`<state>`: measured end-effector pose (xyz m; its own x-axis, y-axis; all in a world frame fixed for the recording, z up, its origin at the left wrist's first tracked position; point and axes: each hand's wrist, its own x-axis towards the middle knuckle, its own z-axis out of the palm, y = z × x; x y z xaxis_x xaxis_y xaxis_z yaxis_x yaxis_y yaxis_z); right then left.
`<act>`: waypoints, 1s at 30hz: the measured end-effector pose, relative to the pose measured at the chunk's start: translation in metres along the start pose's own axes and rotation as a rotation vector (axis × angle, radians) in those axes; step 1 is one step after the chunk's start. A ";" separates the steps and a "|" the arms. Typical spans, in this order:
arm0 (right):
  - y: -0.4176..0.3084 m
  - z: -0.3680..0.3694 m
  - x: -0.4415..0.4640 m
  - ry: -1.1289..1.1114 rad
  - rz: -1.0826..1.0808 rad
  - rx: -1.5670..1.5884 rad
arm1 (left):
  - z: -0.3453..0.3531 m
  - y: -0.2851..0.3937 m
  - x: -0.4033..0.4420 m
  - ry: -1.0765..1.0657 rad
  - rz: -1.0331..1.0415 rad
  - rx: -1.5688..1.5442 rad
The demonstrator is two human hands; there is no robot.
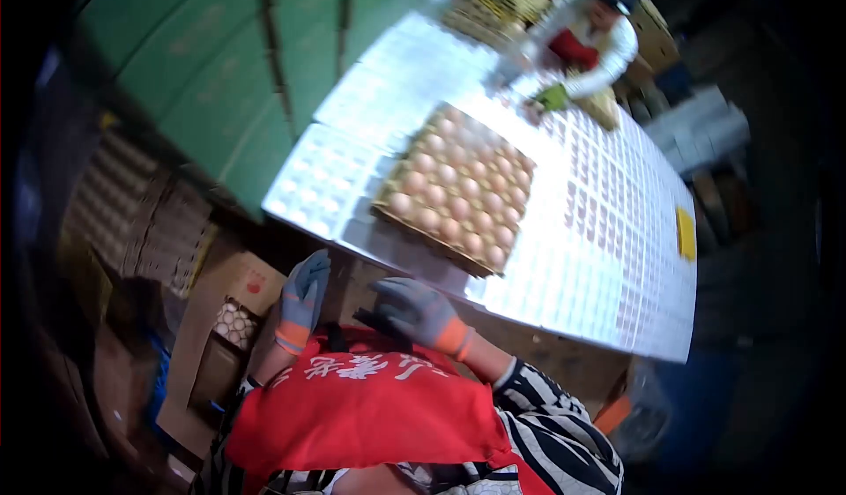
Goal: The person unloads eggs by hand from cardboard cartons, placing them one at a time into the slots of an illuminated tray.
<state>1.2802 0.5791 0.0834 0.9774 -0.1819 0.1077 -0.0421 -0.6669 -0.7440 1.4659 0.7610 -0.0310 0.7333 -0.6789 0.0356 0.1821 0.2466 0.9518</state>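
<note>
My left hand (304,297), in a grey glove with an orange cuff, is held in front of the table edge with its fingers stretched out and nothing in it. My right hand (419,312), gloved the same way, hovers above the red apron (370,411); its fingers look extended and slightly blurred, with dark material under them. Beyond both hands, apart from them, a cardboard tray of brown eggs (458,186) rests on top of white egg trays (317,178) that cover the table.
Across the table a co-worker (582,50) leans over white trays holding eggs (599,186). Green stacked boxes (203,81) stand at the left. Below them are stacked cardboard trays (132,204) and an open carton (207,336) with eggs. A yellow object (686,233) lies at the right edge.
</note>
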 end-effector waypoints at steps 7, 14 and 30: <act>0.069 -0.075 -0.146 0.578 0.420 0.041 | 0.169 0.048 0.069 -0.435 0.531 0.900; 0.079 -0.098 -0.105 0.751 0.198 -0.246 | 0.235 0.052 0.106 -0.924 0.713 1.396; 0.118 -0.134 -0.100 0.840 0.318 1.331 | 0.235 0.076 0.163 -0.651 -0.447 0.170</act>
<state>1.1501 0.4218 0.0728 0.5606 -0.8092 -0.1757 0.4281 0.4648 -0.7750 1.4454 0.5066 0.1190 0.0767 -0.9679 -0.2393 0.2280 -0.2166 0.9493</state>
